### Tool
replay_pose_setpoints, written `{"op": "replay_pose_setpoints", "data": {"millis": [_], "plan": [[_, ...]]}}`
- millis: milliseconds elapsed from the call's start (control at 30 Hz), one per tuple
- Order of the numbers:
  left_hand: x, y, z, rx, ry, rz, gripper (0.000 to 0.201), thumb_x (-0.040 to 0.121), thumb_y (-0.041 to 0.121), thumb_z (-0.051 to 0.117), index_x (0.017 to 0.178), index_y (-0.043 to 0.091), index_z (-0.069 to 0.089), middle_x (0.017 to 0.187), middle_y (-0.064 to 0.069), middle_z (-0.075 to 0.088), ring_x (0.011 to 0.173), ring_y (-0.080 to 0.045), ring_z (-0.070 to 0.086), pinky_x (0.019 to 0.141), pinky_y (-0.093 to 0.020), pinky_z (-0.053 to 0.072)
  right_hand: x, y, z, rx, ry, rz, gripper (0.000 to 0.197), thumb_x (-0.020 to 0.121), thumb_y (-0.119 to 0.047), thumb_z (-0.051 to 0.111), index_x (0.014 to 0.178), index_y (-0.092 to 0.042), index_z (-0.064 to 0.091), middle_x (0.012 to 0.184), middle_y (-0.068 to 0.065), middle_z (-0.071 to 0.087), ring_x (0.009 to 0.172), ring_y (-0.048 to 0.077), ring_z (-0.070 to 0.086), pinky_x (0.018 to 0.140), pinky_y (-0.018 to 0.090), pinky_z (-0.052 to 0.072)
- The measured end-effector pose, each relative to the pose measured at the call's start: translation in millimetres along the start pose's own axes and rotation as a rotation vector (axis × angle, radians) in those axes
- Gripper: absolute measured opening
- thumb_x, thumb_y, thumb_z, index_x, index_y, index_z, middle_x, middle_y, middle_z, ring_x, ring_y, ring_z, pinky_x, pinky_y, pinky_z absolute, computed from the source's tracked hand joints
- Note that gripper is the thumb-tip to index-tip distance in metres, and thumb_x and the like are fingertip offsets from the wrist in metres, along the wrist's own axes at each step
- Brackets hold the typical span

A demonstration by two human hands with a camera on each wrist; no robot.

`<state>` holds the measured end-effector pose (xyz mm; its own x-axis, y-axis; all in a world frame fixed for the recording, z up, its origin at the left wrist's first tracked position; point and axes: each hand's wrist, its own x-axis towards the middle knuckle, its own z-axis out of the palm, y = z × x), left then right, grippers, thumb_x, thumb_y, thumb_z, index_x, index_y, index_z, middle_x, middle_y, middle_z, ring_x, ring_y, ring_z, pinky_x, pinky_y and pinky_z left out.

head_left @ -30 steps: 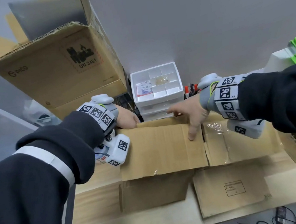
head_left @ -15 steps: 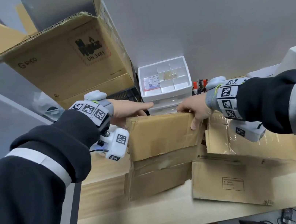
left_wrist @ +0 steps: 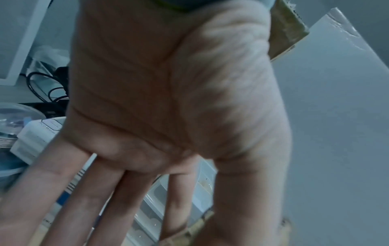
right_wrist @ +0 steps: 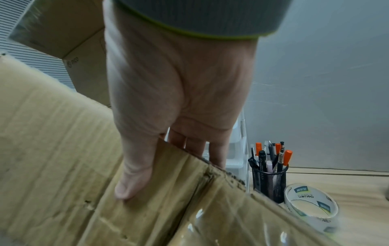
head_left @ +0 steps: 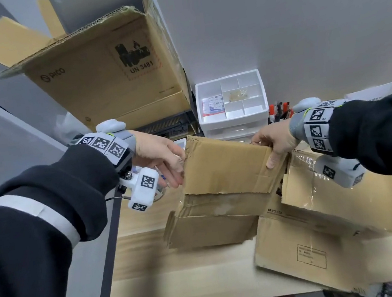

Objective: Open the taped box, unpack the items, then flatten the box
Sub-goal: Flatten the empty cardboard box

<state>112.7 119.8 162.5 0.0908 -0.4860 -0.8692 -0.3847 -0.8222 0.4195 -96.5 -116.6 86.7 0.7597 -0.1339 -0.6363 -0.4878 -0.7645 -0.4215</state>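
I hold the box (head_left: 223, 167) at the back of the bench (head_left: 185, 287), just in front of the white drawer unit (head_left: 231, 102); its upper panel is tilted up toward me while the lower panels and flaps lie collapsed on the bench. My right hand (head_left: 274, 140) pinches the far right corner of the raised panel, thumb on the near face and fingers (right_wrist: 212, 149) curled over the back edge, as the right wrist view shows plainly. My left hand (head_left: 158, 157) sits at the left edge of the same panel with fingers extended and relaxed; the left wrist view shows them nearly straight, thumb near a cardboard corner, not closed around anything. Judgement: the box looks empty and partly flattened, so it should be light. The corrugated board is stiff along the flutes but folds readily at the creased scores; the edges are frayed and could tear. Clear tape (head_left: 313, 174) on the right flap looks slick, so I would avoid gripping there. Best hold is bare cardboard near the corners, pressing along the creases. A roll of tape (right_wrist: 311, 206) and a pen cup (right_wrist: 269, 176) stand near my right hand, close enough to knock.
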Motion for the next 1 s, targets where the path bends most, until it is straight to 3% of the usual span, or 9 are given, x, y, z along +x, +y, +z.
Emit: {"op": "replay_pose_setpoints", "data": {"millis": [100,167,300,400,500,667,800,900,1000], "plan": [[-9,-3,0,-0.031,-0.045,-0.004,0.043,0.087,0.012,0.071,0.123,-0.007,0.058,0.125,-0.036,0.062,0.117,-0.046,0.064,0.105,-0.062,0.044,2,-2,2,0.004,-0.006,-0.037,0.047,0.068,-0.024,0.09,0.103,-0.022,0.059,0.095,-0.009,0.073,0.091,0.017,0.071,0.085,0.036,0.058],[-8,-6,-1,-0.049,-0.049,-0.031,0.053,0.086,0.017,0.075,0.128,-0.007,0.053,0.126,-0.038,0.06,0.116,-0.046,0.064,0.103,-0.058,0.047,3,-6,3,-0.001,-0.009,-0.061,0.042,0.068,-0.022,0.09,0.096,-0.019,0.058,0.091,-0.007,0.074,0.09,0.021,0.072,0.082,0.037,0.059],[-4,-8,-4,-0.023,-0.068,-0.163,0.09,0.074,0.056,0.084,0.135,-0.002,0.053,0.132,-0.033,0.059,0.132,-0.047,0.052,0.114,-0.061,0.036,6,-14,6,-0.025,-0.021,-0.074,0.047,0.069,-0.021,0.09,0.102,-0.009,0.059,0.097,0.0,0.076,0.096,0.027,0.071,0.087,0.044,0.058],[-8,-1,-1,-0.123,-0.044,-0.166,0.1,0.061,0.073,0.081,0.137,0.011,0.057,0.128,-0.032,0.062,0.126,-0.046,0.057,0.112,-0.06,0.039,8,-15,8,-0.052,-0.012,-0.084,0.046,0.067,-0.021,0.09,0.098,-0.011,0.058,0.091,-0.006,0.073,0.096,0.027,0.07,0.088,0.045,0.057],[-9,4,2,-0.174,-0.012,-0.17,0.095,0.065,0.082,0.065,0.128,0.01,0.068,0.123,-0.035,0.064,0.121,-0.047,0.061,0.111,-0.059,0.041,10,-17,10,-0.066,-0.006,-0.084,0.043,0.066,-0.023,0.091,0.089,-0.021,0.055,0.087,-0.011,0.07,0.095,0.025,0.069,0.087,0.043,0.057],[2,15,0,-0.244,0.139,-0.271,0.091,0.084,0.081,0.047,0.126,0.002,0.067,0.112,-0.04,0.066,0.107,-0.049,0.067,0.109,-0.057,0.044,15,-19,15,-0.054,0.028,-0.084,0.042,0.065,-0.023,0.091,0.087,-0.029,0.056,0.089,-0.009,0.069,0.092,0.021,0.068,0.088,0.04,0.055],[12,22,0,-0.228,0.226,-0.324,0.062,0.089,0.063,0.062,0.104,0.003,0.062,0.086,-0.031,0.072,0.066,-0.038,0.073,0.074,-0.044,0.06,16,-17,17,-0.068,0.032,-0.067,0.049,0.064,-0.026,0.091,0.102,-0.025,0.06,0.098,-0.005,0.07,0.094,0.021,0.068,0.09,0.042,0.056],[13,30,6,-0.214,0.217,-0.351,0.041,0.093,0.042,0.064,0.083,0.002,0.057,0.08,-0.029,0.072,0.06,-0.035,0.072,0.063,-0.038,0.059,15,-14,16,-0.081,0.017,-0.062,0.055,0.065,-0.025,0.09,0.112,-0.023,0.063,0.105,-0.003,0.07,0.098,0.021,0.068,0.093,0.043,0.056],[12,37,10,-0.204,0.202,-0.351,0.038,0.095,0.033,0.058,0.08,-0.001,0.059,0.08,-0.029,0.071,0.06,-0.035,0.072,0.054,-0.036,0.059,14,-9,16,-0.075,-0.001,-0.051,0.057,0.067,-0.026,0.089,0.117,-0.024,0.063,0.108,-0.004,0.07,0.1,0.02,0.068,0.094,0.044,0.055]]}}
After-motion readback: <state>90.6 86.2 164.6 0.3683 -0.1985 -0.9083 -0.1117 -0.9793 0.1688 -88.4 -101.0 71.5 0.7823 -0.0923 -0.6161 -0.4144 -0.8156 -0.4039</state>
